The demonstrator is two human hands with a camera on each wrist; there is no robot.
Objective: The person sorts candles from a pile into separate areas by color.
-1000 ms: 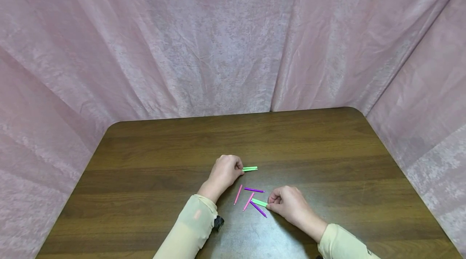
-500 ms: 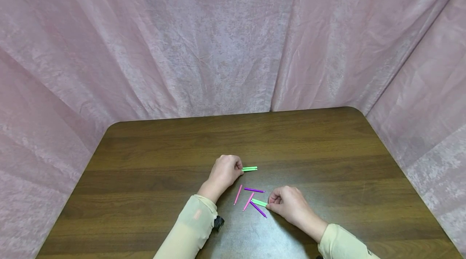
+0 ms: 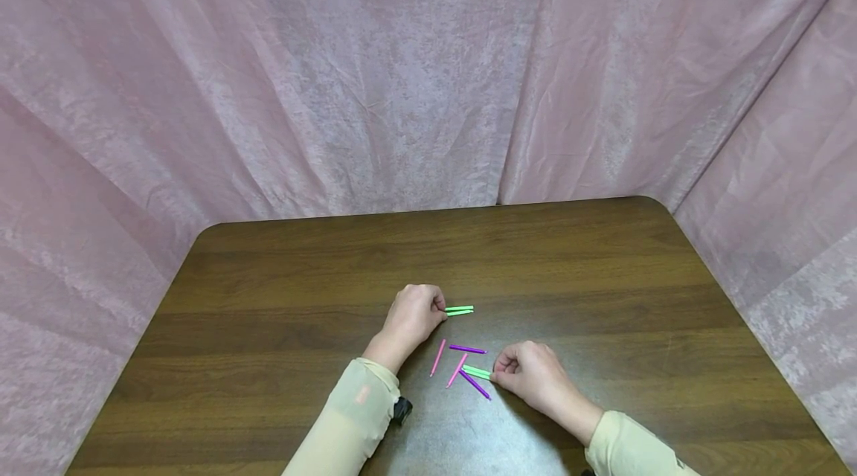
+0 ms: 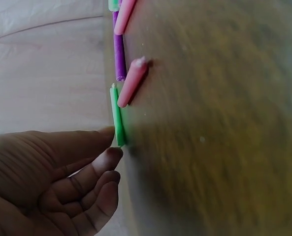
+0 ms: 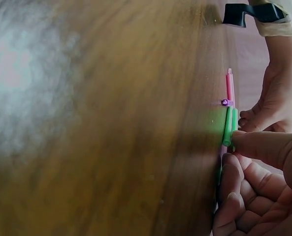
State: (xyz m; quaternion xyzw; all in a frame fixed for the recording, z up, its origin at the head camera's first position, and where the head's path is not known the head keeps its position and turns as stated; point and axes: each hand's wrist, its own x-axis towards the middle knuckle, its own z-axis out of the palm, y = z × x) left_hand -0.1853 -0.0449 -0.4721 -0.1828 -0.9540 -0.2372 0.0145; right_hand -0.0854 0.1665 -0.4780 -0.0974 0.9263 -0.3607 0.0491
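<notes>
Small slim candles in green, pink and purple lie on the brown table. My left hand (image 3: 415, 312) has its thumb and forefinger at the left ends of two green candles (image 3: 460, 310), side by side farther back. Lower right, my right hand (image 3: 532, 372) pinches the right ends of two other green candles (image 3: 477, 372). Between the hands lie a pink candle (image 3: 437, 358), a second pink candle (image 3: 457, 372), a purple candle (image 3: 468, 349) and a slanting purple candle (image 3: 475, 385). A white wick tops a pink candle (image 4: 132, 83) in the left wrist view.
The wood-grain table (image 3: 301, 268) has rounded far corners, with pink velvet curtains (image 3: 402, 74) behind and beside it. A black wrist device (image 3: 402, 410) sits at the left cuff.
The two green candles at my right fingertips have spread slightly apart. Both hands stay nearly in place, and the pink and purple candles lie where they were.
</notes>
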